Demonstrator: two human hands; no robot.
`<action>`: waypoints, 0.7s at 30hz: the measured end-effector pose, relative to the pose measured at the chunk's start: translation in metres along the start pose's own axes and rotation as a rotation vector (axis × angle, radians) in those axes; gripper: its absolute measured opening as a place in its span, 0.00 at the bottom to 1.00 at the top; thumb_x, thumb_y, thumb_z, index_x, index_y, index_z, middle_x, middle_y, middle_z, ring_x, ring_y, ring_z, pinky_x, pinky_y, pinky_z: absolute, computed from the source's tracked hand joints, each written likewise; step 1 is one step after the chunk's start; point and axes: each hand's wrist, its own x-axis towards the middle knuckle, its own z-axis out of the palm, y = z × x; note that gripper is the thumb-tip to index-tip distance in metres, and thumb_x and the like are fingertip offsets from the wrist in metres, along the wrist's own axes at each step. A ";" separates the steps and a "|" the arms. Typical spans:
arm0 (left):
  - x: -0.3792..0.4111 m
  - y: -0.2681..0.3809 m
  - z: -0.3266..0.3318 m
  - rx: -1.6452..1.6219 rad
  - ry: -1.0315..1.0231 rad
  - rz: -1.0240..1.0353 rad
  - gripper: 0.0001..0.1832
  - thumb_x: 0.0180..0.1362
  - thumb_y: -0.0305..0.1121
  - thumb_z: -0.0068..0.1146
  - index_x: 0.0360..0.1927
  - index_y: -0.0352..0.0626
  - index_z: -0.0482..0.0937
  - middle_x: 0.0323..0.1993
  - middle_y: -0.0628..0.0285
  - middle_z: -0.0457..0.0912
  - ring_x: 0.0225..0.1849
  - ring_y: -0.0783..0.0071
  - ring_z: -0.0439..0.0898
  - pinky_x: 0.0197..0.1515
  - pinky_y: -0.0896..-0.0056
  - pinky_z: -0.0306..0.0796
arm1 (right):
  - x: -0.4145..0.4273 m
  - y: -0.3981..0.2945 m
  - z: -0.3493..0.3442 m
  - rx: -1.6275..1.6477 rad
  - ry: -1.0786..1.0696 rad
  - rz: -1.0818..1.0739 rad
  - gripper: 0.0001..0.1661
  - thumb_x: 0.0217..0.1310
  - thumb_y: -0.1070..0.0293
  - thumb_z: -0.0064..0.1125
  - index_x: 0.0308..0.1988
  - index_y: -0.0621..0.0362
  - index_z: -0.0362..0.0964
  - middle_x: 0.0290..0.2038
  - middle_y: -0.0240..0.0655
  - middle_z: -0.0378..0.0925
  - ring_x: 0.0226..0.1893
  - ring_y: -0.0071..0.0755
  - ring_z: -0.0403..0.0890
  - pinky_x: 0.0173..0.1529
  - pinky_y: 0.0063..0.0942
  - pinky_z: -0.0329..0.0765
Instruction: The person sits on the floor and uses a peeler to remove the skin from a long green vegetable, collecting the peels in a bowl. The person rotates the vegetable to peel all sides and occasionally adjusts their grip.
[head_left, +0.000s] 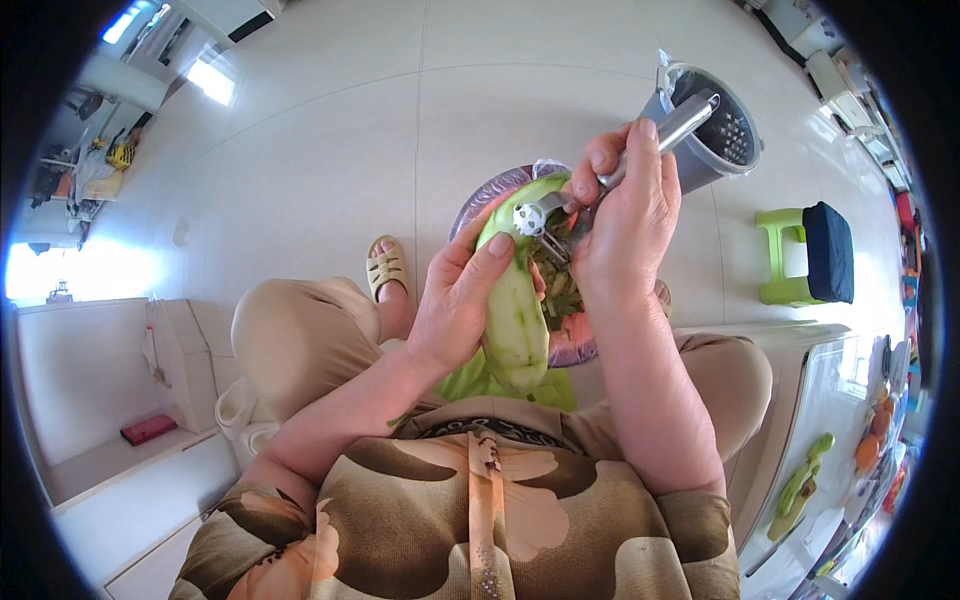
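My left hand (465, 289) grips a long pale-green gourd (514, 330), thumb on top and fingers around its side. Most of the gourd's visible skin is peeled, with darker green streaks left along it. In my right hand (634, 210) is a metal peeler (667, 135), its handle pointing up and to the right. The peeler's head, bearing a white round piece, lies at the upper part of the gourd. Beneath both hands is a plastic-lined basin (484, 199) with green peelings (562, 292) in it, partly hidden by the gourd and my right arm.
A grey lined bin (694, 169) stands beyond my right hand. Farther right is a green stool (780, 255) with a dark cushion (829, 253). At left, a red wallet-like case (148, 430) rests on a cabinet ledge (90, 465). White shoes (236, 405) lie near my left knee.
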 end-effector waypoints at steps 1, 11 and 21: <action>0.000 0.000 0.001 -0.018 0.004 -0.001 0.24 0.66 0.38 0.49 0.64 0.41 0.65 0.37 0.59 0.80 0.34 0.74 0.80 0.37 0.74 0.75 | 0.001 0.000 0.000 -0.008 0.010 0.003 0.16 0.68 0.56 0.46 0.33 0.55 0.58 0.22 0.31 0.65 0.16 0.23 0.65 0.20 0.23 0.63; -0.004 0.002 0.000 -0.093 -0.030 -0.014 0.23 0.66 0.32 0.46 0.64 0.40 0.65 0.43 0.58 0.80 0.37 0.74 0.80 0.40 0.71 0.75 | 0.014 -0.009 -0.004 -0.020 0.120 0.044 0.14 0.68 0.58 0.44 0.31 0.55 0.57 0.23 0.31 0.65 0.16 0.24 0.63 0.22 0.26 0.64; -0.009 0.010 -0.016 -0.046 -0.051 0.037 0.22 0.63 0.30 0.45 0.61 0.36 0.67 0.39 0.57 0.80 0.34 0.72 0.79 0.38 0.70 0.75 | 0.039 0.005 -0.020 -0.082 0.209 0.152 0.13 0.66 0.61 0.44 0.29 0.55 0.57 0.23 0.30 0.65 0.18 0.23 0.64 0.21 0.27 0.65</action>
